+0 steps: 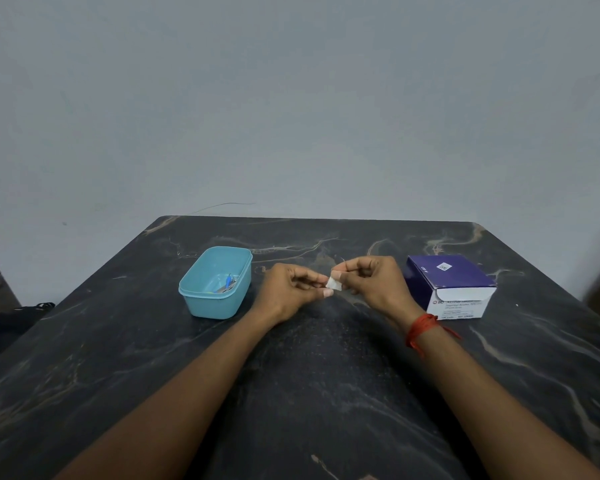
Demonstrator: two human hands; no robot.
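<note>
A small white square packet (pixel 334 283) is held above the middle of the dark marble table (pixel 326 393). My left hand (pixel 290 292) pinches its left edge between thumb and fingers. My right hand (pixel 371 280) pinches its right edge the same way; a red thread band circles that wrist. Both hands hover just over the tabletop, fingertips nearly touching each other.
A light blue plastic tub (pixel 215 282) stands to the left of the hands, holding a few small items, one of them blue. A purple and white box (pixel 449 285) of swabs sits to the right. A plain wall rises behind the table's far edge.
</note>
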